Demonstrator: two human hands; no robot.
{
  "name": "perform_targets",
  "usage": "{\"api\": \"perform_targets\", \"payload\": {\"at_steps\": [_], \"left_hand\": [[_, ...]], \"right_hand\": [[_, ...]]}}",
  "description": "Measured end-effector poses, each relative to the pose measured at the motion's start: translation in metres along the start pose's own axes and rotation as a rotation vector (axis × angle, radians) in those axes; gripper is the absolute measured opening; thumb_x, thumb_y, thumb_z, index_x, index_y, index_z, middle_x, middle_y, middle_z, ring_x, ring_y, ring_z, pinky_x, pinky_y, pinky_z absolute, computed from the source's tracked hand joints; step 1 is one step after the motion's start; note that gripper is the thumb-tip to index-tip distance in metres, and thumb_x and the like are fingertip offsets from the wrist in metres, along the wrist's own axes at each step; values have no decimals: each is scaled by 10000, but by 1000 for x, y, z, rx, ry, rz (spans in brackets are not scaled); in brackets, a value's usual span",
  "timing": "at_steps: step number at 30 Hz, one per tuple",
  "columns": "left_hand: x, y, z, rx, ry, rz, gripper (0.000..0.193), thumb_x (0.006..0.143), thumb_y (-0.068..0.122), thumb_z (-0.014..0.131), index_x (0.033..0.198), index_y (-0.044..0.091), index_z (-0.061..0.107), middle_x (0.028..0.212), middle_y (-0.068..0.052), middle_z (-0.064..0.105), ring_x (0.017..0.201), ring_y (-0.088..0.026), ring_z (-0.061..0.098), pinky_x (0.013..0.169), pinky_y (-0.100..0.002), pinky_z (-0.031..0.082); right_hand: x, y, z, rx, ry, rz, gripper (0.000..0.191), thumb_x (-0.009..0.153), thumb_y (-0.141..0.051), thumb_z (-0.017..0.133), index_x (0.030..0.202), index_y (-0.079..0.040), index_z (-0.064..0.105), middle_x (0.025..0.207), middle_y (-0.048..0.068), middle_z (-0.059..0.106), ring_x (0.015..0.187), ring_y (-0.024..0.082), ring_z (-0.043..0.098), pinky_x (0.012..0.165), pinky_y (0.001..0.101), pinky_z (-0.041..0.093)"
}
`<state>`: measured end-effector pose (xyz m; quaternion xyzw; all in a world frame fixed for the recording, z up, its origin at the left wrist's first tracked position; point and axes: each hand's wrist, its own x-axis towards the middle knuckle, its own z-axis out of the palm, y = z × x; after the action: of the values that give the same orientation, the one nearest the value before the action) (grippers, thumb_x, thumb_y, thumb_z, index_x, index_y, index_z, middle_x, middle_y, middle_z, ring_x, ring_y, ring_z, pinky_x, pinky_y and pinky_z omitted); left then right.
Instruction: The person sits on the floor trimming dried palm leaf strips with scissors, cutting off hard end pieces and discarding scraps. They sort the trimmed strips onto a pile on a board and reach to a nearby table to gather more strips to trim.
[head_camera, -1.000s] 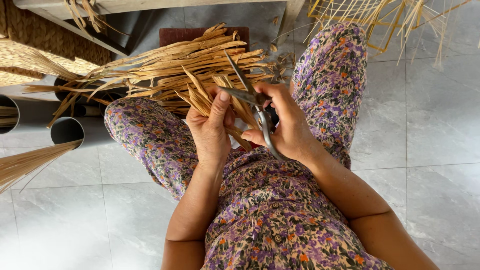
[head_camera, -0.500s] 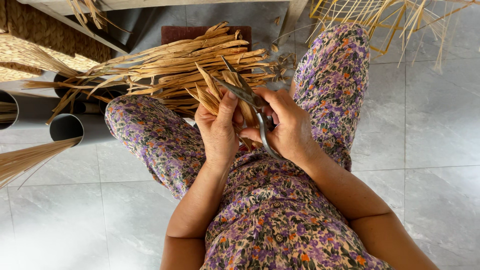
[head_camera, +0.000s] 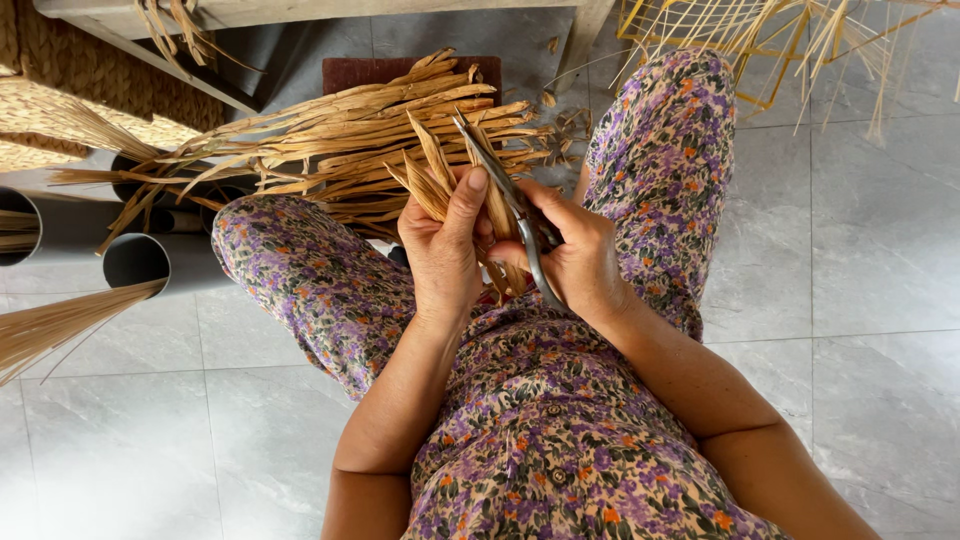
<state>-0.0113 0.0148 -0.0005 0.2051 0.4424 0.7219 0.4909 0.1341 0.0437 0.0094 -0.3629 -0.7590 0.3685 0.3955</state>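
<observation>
Scissors (head_camera: 497, 190) blades closed — left hand (head_camera: 443, 250) thumb raised.

Dry, matt, fibrous tan straw strips (head_camera: 440, 185); dull grey metal scissors (head_camera: 510, 205); soft purple floral cloth dress (head_camera: 560, 420); smooth, faintly glossy grey floor tiles (head_camera: 880, 230); smooth grey plastic pipes (head_camera: 150, 262).

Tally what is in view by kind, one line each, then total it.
Hands: 2, left hand and right hand
Scissors: 1
Handheld bunch of dried leaf strips: 1
Pile of dried strips on the lap: 1
Grey tubes: 3, such as one
Total: 8
</observation>
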Motion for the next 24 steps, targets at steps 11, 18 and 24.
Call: {"api": "perform_targets", "payload": {"at_steps": [11,18,24], "left_hand": [[-2,-15,-10,153,-105,-10,178,964,118,767,1108,21,730,928,-6,743,809,-59,654,738,-213,545],[4,-21,-21,260,-103,-107,156,980,104,786,1100,6,763,814,-20,706,656,-78,554,576,-223,439],[20,14,-39,385,-182,-74,130,959,215,690,1021,100,696,893,40,737,790,-57,711,706,-230,633]], "right_hand": [[4,4,-1,31,45,40,607,829,-190,918,1329,-43,608,1064,56,755,892,81,711,779,241,582],[-1,31,1,70,18,156,645,802,-241,911,1333,-15,623,860,26,717,741,84,655,670,249,534],[6,60,-3,423,171,187,310,967,-218,766,1207,-52,661,708,-11,640,503,71,589,476,293,482]]}}
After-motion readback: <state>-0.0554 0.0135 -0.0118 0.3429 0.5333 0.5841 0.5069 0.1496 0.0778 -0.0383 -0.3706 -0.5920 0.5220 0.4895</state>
